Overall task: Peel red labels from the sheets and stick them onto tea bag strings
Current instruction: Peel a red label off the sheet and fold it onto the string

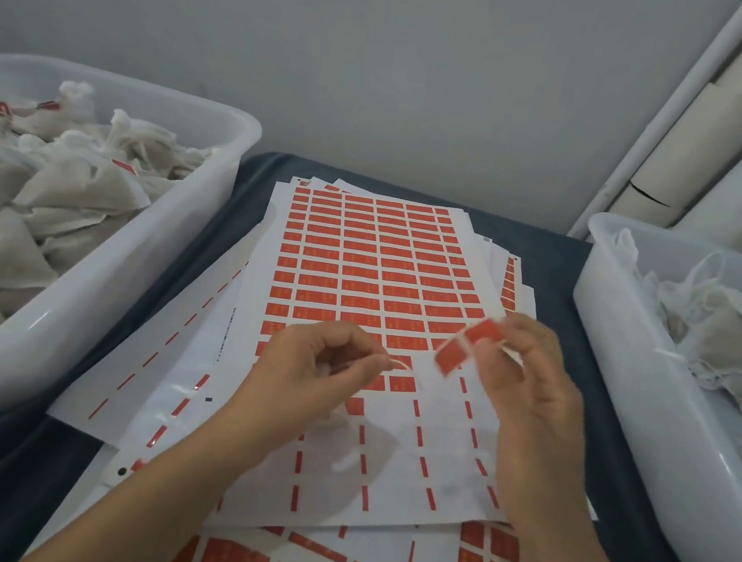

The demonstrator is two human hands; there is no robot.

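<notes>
A stack of white sheets with rows of red labels (376, 258) lies on the dark cloth in front of me. Its near part is peeled, with only thin red strips left. My left hand (311, 365) hovers over the sheet and pinches the end of a thin white tea bag string (398, 365). Below that hand a pale, blurred tea bag (358, 442) hangs. My right hand (532, 378) holds a peeled red label (467, 344) between thumb and fingertips, just right of the string's end. The label is bent and blurred.
A large white tub (144, 259) at the left holds several tea bags, some with red labels. A second white tub (616, 349) at the right holds more tea bags with loose strings. Cardboard tubes (710, 132) lean on the wall at the back right.
</notes>
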